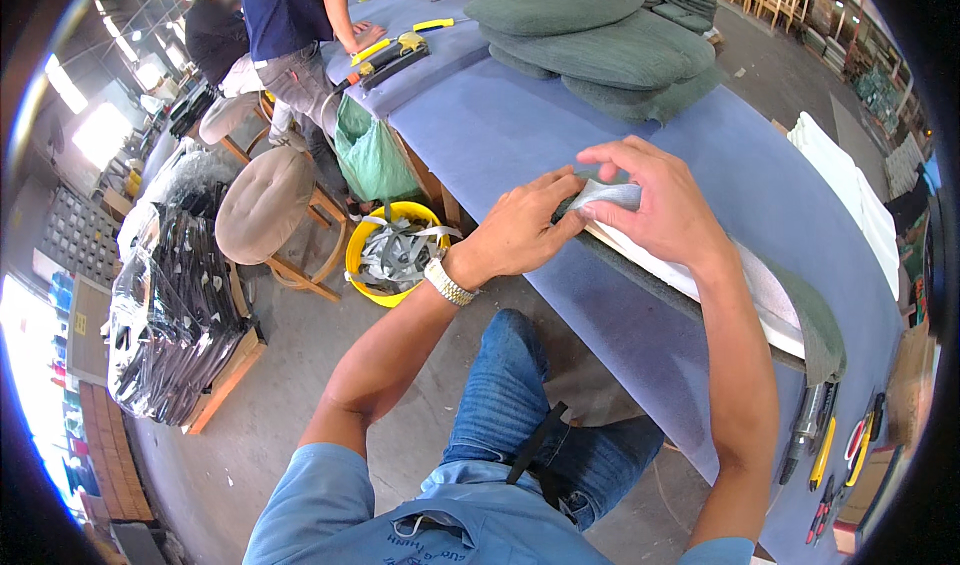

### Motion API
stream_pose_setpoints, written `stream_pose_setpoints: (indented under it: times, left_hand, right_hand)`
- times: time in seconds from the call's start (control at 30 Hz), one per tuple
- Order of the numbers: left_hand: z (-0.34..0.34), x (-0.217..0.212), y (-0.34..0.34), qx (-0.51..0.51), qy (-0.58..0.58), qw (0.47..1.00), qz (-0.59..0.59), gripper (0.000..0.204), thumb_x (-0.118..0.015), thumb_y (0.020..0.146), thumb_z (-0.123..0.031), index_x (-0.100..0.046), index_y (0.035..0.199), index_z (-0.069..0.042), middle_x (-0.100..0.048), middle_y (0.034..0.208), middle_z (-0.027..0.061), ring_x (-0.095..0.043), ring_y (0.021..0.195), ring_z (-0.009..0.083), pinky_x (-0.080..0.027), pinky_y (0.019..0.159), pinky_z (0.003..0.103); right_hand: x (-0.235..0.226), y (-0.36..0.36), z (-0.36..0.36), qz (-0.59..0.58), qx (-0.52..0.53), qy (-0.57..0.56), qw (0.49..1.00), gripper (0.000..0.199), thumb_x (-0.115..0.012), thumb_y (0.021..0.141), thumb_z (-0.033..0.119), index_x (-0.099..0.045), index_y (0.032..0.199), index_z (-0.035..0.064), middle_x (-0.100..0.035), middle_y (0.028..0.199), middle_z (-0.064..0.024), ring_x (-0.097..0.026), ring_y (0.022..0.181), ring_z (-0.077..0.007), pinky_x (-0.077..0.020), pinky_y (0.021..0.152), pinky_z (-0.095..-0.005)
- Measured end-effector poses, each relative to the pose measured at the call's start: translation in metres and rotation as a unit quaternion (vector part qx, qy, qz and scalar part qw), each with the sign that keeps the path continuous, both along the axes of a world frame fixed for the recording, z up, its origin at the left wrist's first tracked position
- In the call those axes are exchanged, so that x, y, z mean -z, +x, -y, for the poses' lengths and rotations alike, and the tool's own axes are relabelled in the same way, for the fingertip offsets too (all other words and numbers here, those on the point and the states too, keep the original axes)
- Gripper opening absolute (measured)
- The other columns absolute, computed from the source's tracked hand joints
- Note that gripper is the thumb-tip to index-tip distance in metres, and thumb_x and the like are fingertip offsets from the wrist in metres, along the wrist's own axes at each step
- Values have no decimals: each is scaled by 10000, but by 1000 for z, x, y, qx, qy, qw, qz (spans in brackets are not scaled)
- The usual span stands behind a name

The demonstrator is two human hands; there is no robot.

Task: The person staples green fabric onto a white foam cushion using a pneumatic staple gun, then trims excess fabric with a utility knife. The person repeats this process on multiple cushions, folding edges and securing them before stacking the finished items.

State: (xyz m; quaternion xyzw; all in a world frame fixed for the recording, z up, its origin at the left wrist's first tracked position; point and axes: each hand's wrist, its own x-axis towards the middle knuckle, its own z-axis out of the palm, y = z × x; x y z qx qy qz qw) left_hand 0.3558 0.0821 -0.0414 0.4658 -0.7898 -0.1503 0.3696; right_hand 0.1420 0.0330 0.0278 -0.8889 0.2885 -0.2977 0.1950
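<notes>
A long seat pad with white padding and grey-green fabric lies along the near edge of the blue-topped table. At its far left end, my left hand grips the edge between thumb and fingers. A wristwatch with a metal band is on that wrist. Close beside it, my right hand pinches a turned-up flap of fabric, its pale underside showing. Its index finger is raised and bent. The fingers partly hide the spot where the flap meets the pad.
Stacked green cushions stand at the table's far side. A black tool, yellow cutters and scissors lie at right. Left on the floor are a yellow bucket of scraps and a padded stool. A co-worker leans on the table.
</notes>
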Motion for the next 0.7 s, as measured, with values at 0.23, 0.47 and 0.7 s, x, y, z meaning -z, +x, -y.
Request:
stream_pose_setpoints:
  times: [0.23, 0.47, 0.7]
  left_hand:
    - [-5, 1, 4, -36, 20, 999, -8, 470, -685, 948, -215, -561, 1318, 48, -673, 1188, 279, -700, 1000, 411, -558, 828, 458]
    - [-15, -14, -14, -33, -10, 999, -20, 456, -706, 910, -202, -571, 1270, 43, -695, 1049, 270, -697, 805, 413, -542, 698, 449]
    - [0, -19, -8, -50, -24, 997, 62, 356, -704, 907, -189, -625, 1186, 17, -698, 913, 254, -681, 769, 438, -528, 681, 477]
  right_hand:
    - [-19, 18, -7, -143, 127, 153, 970, 266, -779, 883, 271, -685, 1022, 65, -681, 944, -155, -675, 862, -360, -502, 747, -473]
    - [16, 17, 21, -26, 58, -64, 996, 65, -650, 937, 95, -661, 994, 65, -694, 981, -166, -670, 911, -391, -505, 780, -502]
    - [-6, 2, 2, 17, -9, 0, 1000, 110, -716, 897, 134, -683, 985, 77, -703, 959, -116, -672, 892, -340, -533, 763, -440]
